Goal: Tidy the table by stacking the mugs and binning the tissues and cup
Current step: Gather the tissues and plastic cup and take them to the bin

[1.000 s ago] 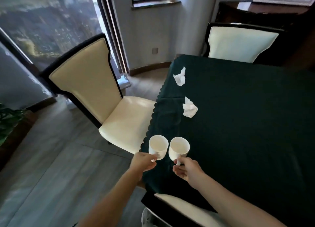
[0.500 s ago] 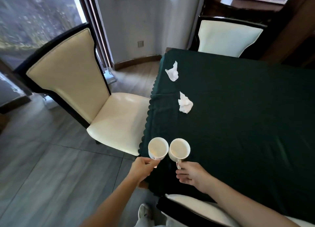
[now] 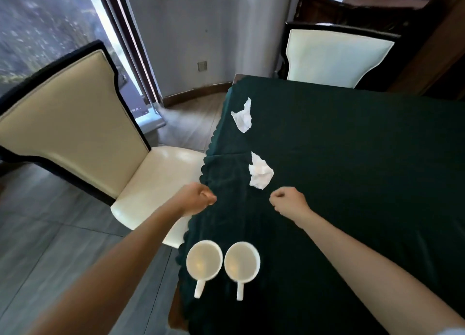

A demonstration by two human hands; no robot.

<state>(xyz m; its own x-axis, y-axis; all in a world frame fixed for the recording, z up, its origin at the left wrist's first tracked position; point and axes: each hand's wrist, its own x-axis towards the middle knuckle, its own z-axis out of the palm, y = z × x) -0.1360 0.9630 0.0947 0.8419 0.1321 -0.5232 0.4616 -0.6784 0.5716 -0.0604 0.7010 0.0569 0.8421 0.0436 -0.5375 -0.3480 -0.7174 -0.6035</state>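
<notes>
A: Where are the mugs?
B: The left mug (image 3: 204,261) and the right mug (image 3: 242,262) stand side by side at the near left edge of the table (image 3: 352,183), handles toward the person.
A: And the hands?
B: The left hand (image 3: 198,199) and the right hand (image 3: 288,200) are loosely curled, holding nothing, just near of the near tissue (image 3: 260,172). The far tissue (image 3: 242,117) lies farther.

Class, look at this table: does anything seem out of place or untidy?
Two crumpled tissues lie loose on the green tablecloth near its left edge. Two mugs stand upright, side by side, unstacked. Nothing looks spilled or broken.
</notes>
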